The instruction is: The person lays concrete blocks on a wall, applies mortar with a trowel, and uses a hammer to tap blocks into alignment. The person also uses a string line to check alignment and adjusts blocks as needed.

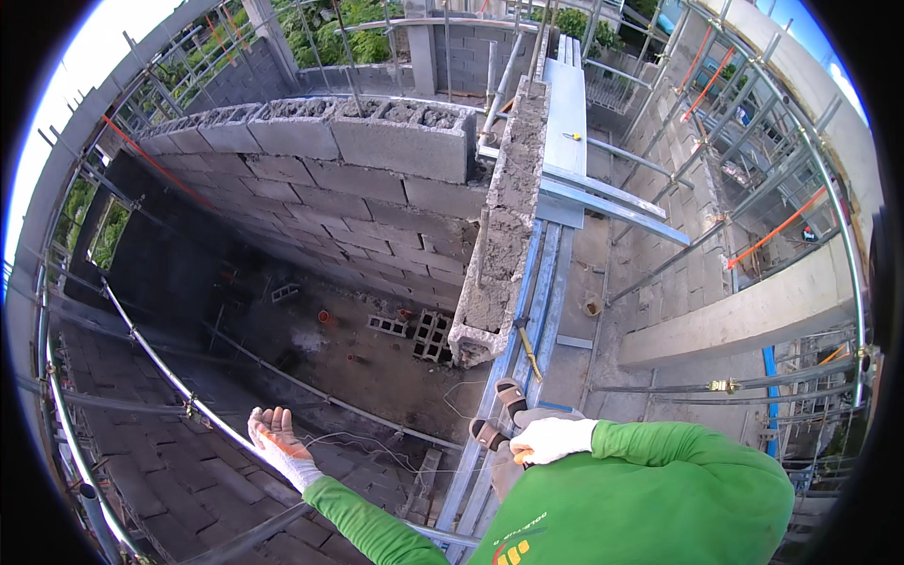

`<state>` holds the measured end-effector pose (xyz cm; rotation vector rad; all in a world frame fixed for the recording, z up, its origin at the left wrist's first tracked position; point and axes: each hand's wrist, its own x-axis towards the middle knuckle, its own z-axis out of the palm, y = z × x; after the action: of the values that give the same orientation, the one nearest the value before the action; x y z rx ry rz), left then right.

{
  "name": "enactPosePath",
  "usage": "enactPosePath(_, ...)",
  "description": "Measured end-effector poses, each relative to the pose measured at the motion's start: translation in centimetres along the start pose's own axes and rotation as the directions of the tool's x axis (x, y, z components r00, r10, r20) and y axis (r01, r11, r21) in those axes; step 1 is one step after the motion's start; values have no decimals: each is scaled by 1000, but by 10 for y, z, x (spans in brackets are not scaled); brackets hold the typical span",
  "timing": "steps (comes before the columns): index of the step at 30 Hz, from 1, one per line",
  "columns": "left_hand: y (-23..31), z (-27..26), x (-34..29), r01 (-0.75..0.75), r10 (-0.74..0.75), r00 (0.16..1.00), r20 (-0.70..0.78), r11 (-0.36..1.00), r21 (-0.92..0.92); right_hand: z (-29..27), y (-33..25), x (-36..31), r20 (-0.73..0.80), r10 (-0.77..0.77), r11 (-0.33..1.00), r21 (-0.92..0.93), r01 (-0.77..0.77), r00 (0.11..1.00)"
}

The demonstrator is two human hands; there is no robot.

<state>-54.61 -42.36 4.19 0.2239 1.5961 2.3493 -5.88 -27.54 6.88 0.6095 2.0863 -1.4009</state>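
Observation:
My left hand [281, 444], in a white glove with an orange palm, is raised beside a metal scaffold pipe [174, 379]. Its fingers are slightly bent and apart, with nothing visible in them. Near my thigh, my right hand [556, 440] wears a matching glove. Its fingers are curled inward, and whatever they may hold is hidden. My sandalled feet [499, 414] stand on long metal planks [532, 282]. Just ahead of them lies a hammer [528, 349] with a yellowish handle, beside the end of a block wall [508, 217] topped with rough mortar.
A deep drop lies to the left, with loose hollow blocks [432, 335] on the floor below. Another block wall [377, 141] crosses ahead. Metal channels [617, 202] jut rightward over the walkway. Scaffold pipes surround the area, and a thin wire [367, 443] hangs near my left arm.

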Motion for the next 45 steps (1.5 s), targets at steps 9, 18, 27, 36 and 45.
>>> enactPosePath(9,94,128,-49,-508,513,826,234,857,-86,-4,-14,21,-84,-137,985,-121,126,987)
enactPosePath(18,5,98,-201,378,-493,772,402,864,333,-54,-76,53,-322,-322,945,-59,321,890)
enactPosePath(27,-10,73,-249,632,-866,311,391,496,596,-42,-66,50,-237,-332,940,-6,341,913)
enactPosePath(36,33,149,-75,22,-656,556,511,626,780,-30,-8,-22,-522,28,995,92,24,853)
enactPosePath(45,51,268,11,-161,-190,745,639,879,449,88,139,-79,-483,548,823,458,-337,683)
